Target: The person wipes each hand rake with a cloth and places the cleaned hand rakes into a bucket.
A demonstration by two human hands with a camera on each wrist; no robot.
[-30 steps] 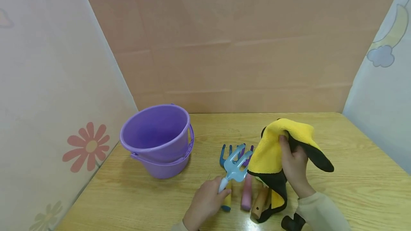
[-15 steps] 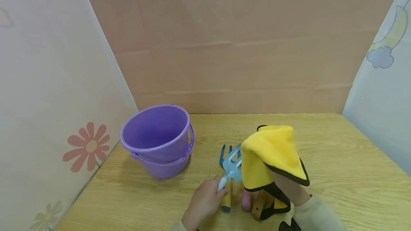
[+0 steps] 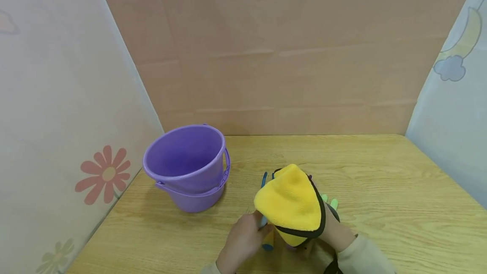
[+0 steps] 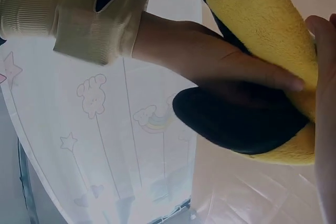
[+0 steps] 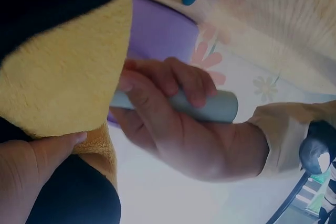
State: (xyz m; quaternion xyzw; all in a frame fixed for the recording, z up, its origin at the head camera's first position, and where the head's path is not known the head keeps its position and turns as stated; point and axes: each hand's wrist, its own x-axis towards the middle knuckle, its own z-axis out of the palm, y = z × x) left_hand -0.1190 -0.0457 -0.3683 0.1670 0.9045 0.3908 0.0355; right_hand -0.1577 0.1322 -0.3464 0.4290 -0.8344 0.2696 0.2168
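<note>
My left hand point(image 3: 243, 236) grips the pale handle of a light blue hand fork point(image 5: 218, 107), fingers wrapped round it in the right wrist view. A yellow cloth point(image 3: 292, 200) with black edging and a dark underside hides the fork's head. My right hand point(image 3: 335, 229) holds this cloth from the right, its thumb point(image 5: 50, 156) pressed on the yellow pile in the right wrist view. Most of the right hand's fingers are covered by the cloth in the head view.
Under the cloth lie more garden tools: a yellow handle with a blue end point(image 3: 268, 242), blue tines point(image 3: 264, 179) and light green tips point(image 3: 334, 204). A purple bucket point(image 3: 194, 200) stands on the wooden table point(image 3: 388, 181) to the left, before a plain back wall.
My right hand has brought the cloth leftward and down, over the fork's head. Green tips now show at the right. My left hand has stayed put with the fork.
</note>
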